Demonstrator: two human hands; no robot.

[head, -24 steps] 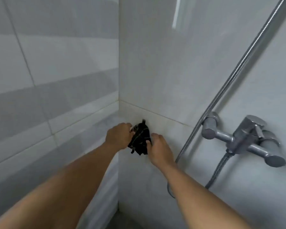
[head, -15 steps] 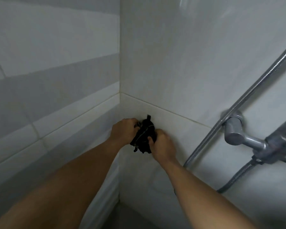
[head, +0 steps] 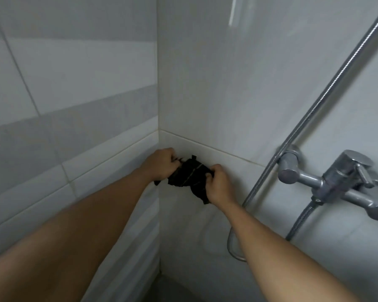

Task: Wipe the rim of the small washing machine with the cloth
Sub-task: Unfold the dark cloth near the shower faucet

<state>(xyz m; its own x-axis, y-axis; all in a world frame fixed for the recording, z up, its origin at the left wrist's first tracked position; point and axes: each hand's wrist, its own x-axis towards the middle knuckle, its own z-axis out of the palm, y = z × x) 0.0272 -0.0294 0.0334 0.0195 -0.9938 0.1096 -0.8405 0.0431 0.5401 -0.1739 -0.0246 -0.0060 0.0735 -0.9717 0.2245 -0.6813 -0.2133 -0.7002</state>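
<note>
A small black cloth (head: pixel 189 176) with thin pale stripes is stretched between my two hands in front of the tiled wall corner. My left hand (head: pixel 162 163) grips its left end with closed fingers. My right hand (head: pixel 218 185) pinches its right end, and a flap of cloth hangs below that hand. Both arms reach forward from the bottom of the view. No washing machine is in view.
Grey and white tiled walls meet in a corner (head: pixel 158 105) just behind the cloth. A chrome shower mixer tap (head: pixel 336 182) is mounted on the right wall, with a metal shower hose (head: pixel 314 110) running up to the top right and looping down below my right forearm.
My hands have drawn apart, spreading the bunched cloth out between them. The view has shifted left, so the mixer tap shows more fully again.
</note>
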